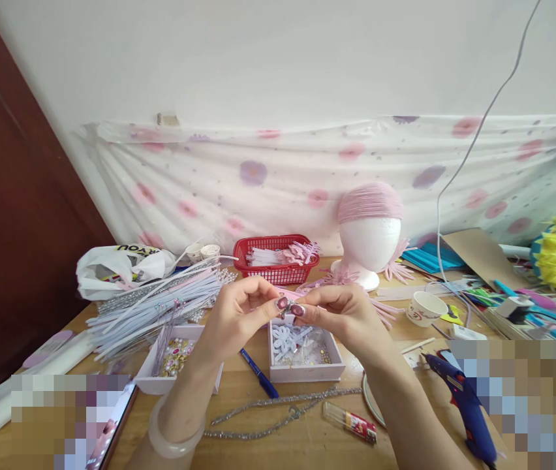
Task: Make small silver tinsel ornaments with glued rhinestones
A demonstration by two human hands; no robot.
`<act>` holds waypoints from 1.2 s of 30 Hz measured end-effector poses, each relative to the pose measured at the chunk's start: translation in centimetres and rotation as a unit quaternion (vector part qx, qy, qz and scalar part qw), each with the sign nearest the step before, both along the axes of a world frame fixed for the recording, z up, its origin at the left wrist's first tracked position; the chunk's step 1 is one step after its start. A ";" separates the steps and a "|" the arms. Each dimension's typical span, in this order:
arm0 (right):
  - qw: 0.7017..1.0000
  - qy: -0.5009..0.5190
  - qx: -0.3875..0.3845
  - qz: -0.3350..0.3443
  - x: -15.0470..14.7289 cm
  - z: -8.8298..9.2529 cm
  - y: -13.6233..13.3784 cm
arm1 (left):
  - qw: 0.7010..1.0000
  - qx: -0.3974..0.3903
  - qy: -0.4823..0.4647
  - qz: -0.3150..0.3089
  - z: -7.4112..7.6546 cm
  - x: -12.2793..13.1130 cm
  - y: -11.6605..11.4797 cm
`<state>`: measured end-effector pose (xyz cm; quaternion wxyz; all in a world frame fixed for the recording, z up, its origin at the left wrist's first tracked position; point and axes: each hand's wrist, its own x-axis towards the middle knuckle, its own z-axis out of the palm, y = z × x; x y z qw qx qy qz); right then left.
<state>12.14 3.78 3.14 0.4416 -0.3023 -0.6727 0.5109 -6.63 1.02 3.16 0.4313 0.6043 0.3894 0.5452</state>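
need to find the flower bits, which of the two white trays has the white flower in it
The white tray right of the blue pen, under the left hand and right hand pinching a small piece. The other tray, further left, holds beads.

head-worn view, forward-down, near hands (290,313)

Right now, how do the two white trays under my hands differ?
The left tray holds pearls and gold beads, with thin stems poking out; the right tray holds a white pipe-cleaner flower and loose sequins. The left tray sits skewed, partly behind the left wrist; the right tray sits squarer, in plain view. Both are shallow and white, below the left hand and right hand, which pinch a small silvery piece.
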 end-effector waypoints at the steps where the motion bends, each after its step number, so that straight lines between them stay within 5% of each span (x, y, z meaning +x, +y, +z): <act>1: 1.000 0.004 0.009 -0.009 -0.2 -0.1 -0.1 | 1.000 0.018 -0.002 0.019 -0.2 0.1 0.0; 8: 0.994 0.066 0.053 -0.070 -1.8 -1.0 -0.5 | 0.978 0.162 -0.037 0.130 -1.5 1.0 0.3; 15: 0.991 0.114 0.056 -0.053 -2.5 -1.6 -0.3 | 0.972 0.142 -0.135 0.129 -2.1 2.1 0.5; 18: 0.992 0.105 0.049 -0.054 -1.9 -1.4 0.0 | 0.973 0.149 -0.113 0.138 -2.0 1.2 1.1; 24: 0.993 0.082 0.061 -0.060 -1.1 -1.0 0.1 | 0.923 0.217 -0.149 0.281 -1.1 -2.3 2.1; 29: 0.994 0.052 0.087 -0.047 -1.3 -0.8 -0.2 | 0.961 0.217 0.068 0.156 -0.1 -2.4 1.0; 32: 0.992 0.007 0.124 -0.025 -1.2 -0.5 -0.3 | 0.949 0.220 0.212 0.071 0.4 -1.8 0.2; 36: 0.991 -0.046 0.128 0.002 -0.8 -0.3 -0.4 | 0.927 0.228 0.293 0.042 0.6 -1.7 -0.3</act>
